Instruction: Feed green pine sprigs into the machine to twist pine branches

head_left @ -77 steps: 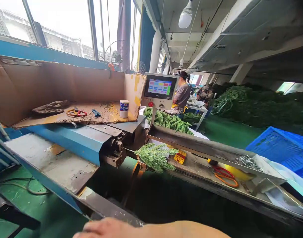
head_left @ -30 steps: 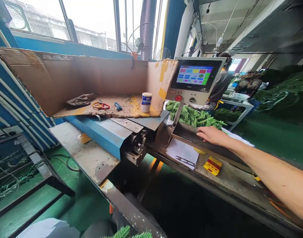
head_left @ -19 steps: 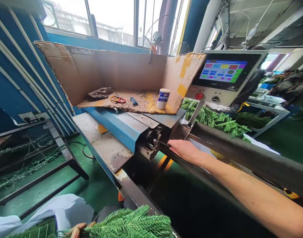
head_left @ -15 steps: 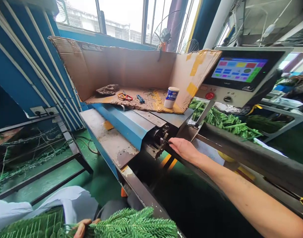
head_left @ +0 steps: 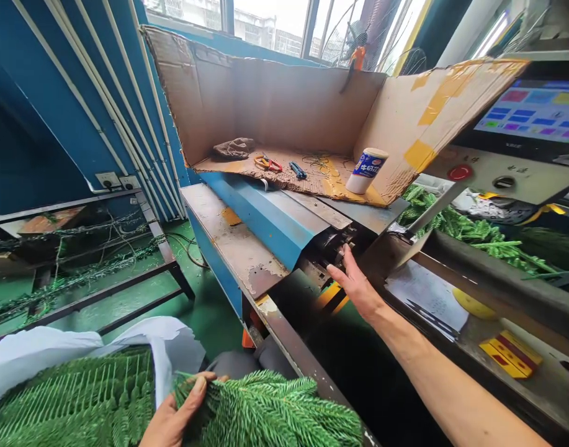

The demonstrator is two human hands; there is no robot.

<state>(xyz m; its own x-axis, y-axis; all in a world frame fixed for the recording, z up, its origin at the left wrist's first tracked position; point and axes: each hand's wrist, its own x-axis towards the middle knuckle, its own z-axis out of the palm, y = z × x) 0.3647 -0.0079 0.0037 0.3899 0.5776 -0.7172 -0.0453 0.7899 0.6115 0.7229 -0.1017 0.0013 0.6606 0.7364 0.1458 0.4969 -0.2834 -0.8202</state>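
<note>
My right hand [head_left: 356,287] reaches forward with fingers stretched out, its fingertips at the dark metal mechanism [head_left: 334,244] where the blue machine meets the grey trough. My left hand [head_left: 178,415] at the bottom edge grips a bundle of green artificial pine sprigs [head_left: 270,410]. More green sprigs [head_left: 79,403] lie in a white bag [head_left: 42,351] to the left of that hand.
A blue machine body [head_left: 260,214] carries an opened cardboard box [head_left: 284,105] holding scissors [head_left: 267,163], pliers, a rag and a white can [head_left: 367,170]. A touchscreen panel [head_left: 530,124] with a red button stands at right above a grey trough [head_left: 489,279] with green sprigs behind it. A yellow tag [head_left: 510,354] lies on the lower shelf.
My view has swung left and down. My right hand moved from the trough rim to the machine's mechanism. My left hand came into view holding pine sprigs.
</note>
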